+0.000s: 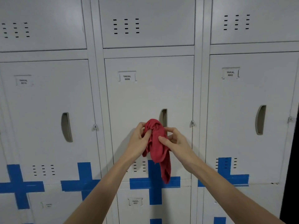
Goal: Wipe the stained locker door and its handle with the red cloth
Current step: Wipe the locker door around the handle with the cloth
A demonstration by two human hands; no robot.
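Grey metal lockers fill the whole frame, in three columns, each door with a label, a recessed handle and small vent slots. Blue tape point(155, 182) makes crosses along the lower part of the frame, over the seams between the doors.

At the centre of the frame is the door point(148, 97) with the label point(127, 77) that reads "YAKAL 0006". Its handle point(163, 116) is a dark vertical recess right of the door's middle, and a small lock point(192, 122) sits at the door's right edge. I cannot make out clear stains on the door at this sharpness.

Both bare arms come up from the bottom of the frame and meet in front of this door, just below the handle. The cloth point(156, 143) is red and bunched between the two hands; its top covers the lower end of the handle in the view, and one long end hangs down to the blue tape. The left hand point(139, 139) is closed on the left side of the cloth, fingers curled into the folds. The right hand point(175, 140) pinches the right side between thumb and fingers. Whether the cloth touches the door I cannot tell.
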